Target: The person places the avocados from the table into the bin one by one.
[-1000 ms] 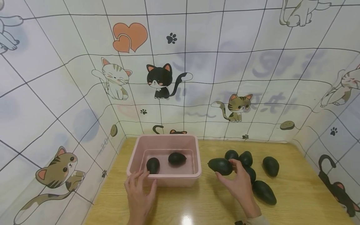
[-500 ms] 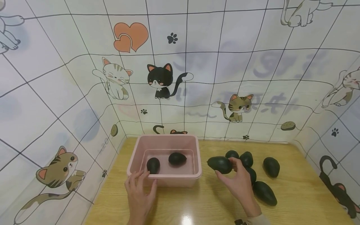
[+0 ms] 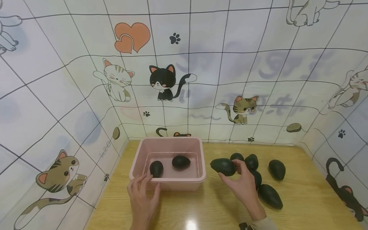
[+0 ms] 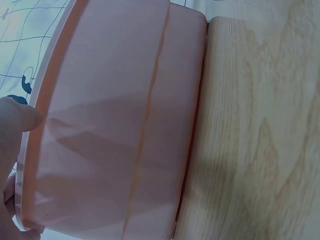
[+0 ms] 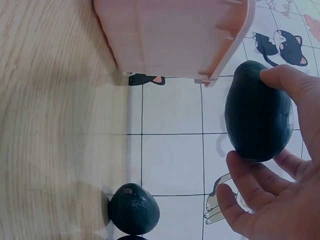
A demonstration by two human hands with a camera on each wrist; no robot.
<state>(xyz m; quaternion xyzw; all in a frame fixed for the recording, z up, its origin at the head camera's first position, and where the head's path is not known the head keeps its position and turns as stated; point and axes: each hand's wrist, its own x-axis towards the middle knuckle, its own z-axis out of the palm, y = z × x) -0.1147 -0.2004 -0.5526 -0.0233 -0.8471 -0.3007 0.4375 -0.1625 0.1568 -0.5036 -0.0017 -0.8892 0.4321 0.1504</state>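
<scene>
My right hand (image 3: 241,183) grips a dark green avocado (image 3: 223,166) between thumb and fingers, its narrow end pointing left. In the right wrist view this avocado (image 5: 259,112) is held up off the table. My left hand (image 3: 142,196) holds the near rim of a pink plastic bin (image 3: 184,184) at its left corner, thumb on the outer wall and fingertips over the edge. Inside the bin lie two avocados, one (image 3: 156,169) by the left fingertips and another (image 3: 181,162) towards the right. The left wrist view shows the left thumb (image 4: 22,116) against the bin's rim.
Several avocados lie on the wooden table (image 3: 212,207) to the right, some clustered behind the right hand. One avocado (image 3: 277,169) sits apart at the far right, another (image 3: 270,196) beside the right wrist. A cat-patterned wall covering (image 3: 201,70) encloses the table's back and sides.
The right hand has brought its avocado slightly left and up, a little nearer the bin. The left hand stays at the rim.
</scene>
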